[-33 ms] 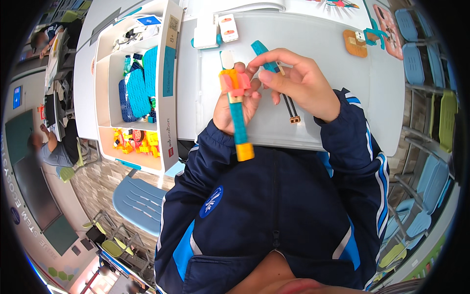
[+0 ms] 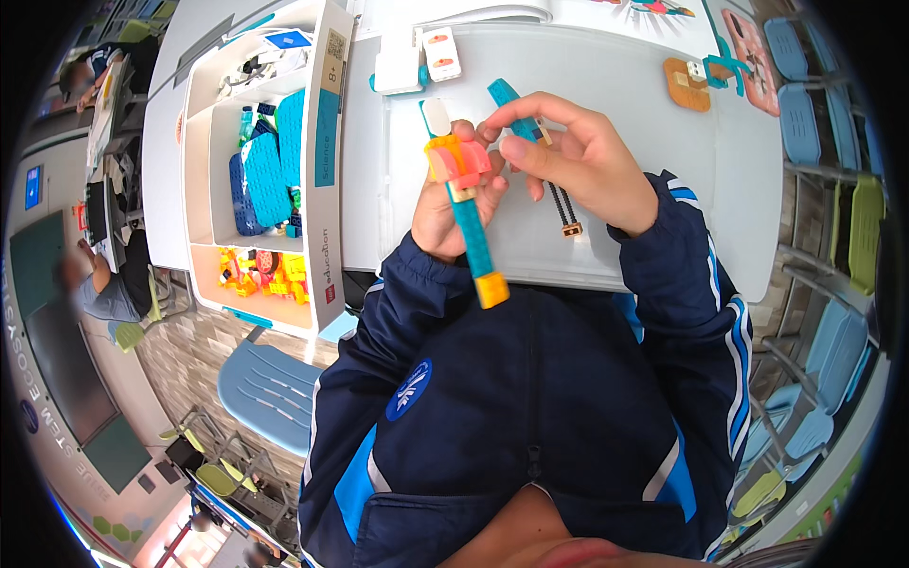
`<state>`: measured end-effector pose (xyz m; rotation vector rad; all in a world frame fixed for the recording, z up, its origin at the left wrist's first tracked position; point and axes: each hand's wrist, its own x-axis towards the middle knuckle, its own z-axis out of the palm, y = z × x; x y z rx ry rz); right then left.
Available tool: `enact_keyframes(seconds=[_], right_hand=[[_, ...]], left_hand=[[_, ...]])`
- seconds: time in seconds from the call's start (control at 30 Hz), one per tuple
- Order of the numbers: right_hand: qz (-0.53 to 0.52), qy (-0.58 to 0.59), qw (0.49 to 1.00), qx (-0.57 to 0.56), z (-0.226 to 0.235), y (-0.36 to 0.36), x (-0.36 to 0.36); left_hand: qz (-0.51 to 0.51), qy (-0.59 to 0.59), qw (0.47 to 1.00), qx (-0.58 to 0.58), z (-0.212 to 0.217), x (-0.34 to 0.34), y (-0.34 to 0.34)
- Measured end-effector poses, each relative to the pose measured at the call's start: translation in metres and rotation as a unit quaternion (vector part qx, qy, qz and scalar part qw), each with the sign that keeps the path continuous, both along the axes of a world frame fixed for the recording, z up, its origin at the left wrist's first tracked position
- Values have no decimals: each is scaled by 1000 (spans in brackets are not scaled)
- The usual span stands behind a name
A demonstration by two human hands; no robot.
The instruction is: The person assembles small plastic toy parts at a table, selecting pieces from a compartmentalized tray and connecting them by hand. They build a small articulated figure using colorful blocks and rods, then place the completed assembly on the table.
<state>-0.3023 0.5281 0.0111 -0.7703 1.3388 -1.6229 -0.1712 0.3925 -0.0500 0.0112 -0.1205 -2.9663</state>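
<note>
A building-brick model (image 2: 471, 227) points toward me, with a yellow end, a long teal beam, pink and orange pieces in the middle and a white rounded tip. My left hand (image 2: 437, 218) is closed around its middle. My right hand (image 2: 592, 156) hovers just right of it, thumb and index finger apart. Its index fingertip comes close to the pink pieces; whether it touches them I cannot tell. Behind my right fingers lies a second brick piece (image 2: 502, 92), teal. A black linked strip with a brown end (image 2: 570, 229) shows below them.
A divided box (image 2: 327, 170) of sorted bricks stands at the left. White hub-like blocks (image 2: 402, 66) sit at the back, near an open booklet (image 2: 464, 9). A small brown and teal build (image 2: 686, 85) is at the far right. Chairs and other people are beyond the table.
The brick model has tilted slightly: its yellow end has swung to the right, and its white tip a little to the left. My right hand has hardly moved.
</note>
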Motion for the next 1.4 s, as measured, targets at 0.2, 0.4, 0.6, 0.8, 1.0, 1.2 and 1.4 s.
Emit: enact_keyframes(seconds=[0.2, 0.4, 0.6, 0.8, 1.0, 1.2, 1.4], right_hand=[[82, -38, 992, 87, 7, 4, -4], [72, 7, 995, 65, 3, 2, -5], [6, 103, 994, -43, -9, -1, -4], [-80, 180, 980, -18, 8, 2, 5], [-122, 357, 926, -11, 9, 3, 13], [-152, 424, 891, -50, 6, 2, 20], [-160, 430, 886, -68, 2, 2, 22]], left_hand=[[78, -15, 967, -242, -4, -2, 2], [156, -117, 920, -339, 13, -4, 4], [243, -136, 831, -481, -1, 0, 3], [288, -71, 810, -505, 2, 5, 10], [283, -83, 794, -532, 5, 1, 10], [283, -96, 790, -536, 3, 4, 13], [270, -89, 799, -530, 2, 5, 13]])
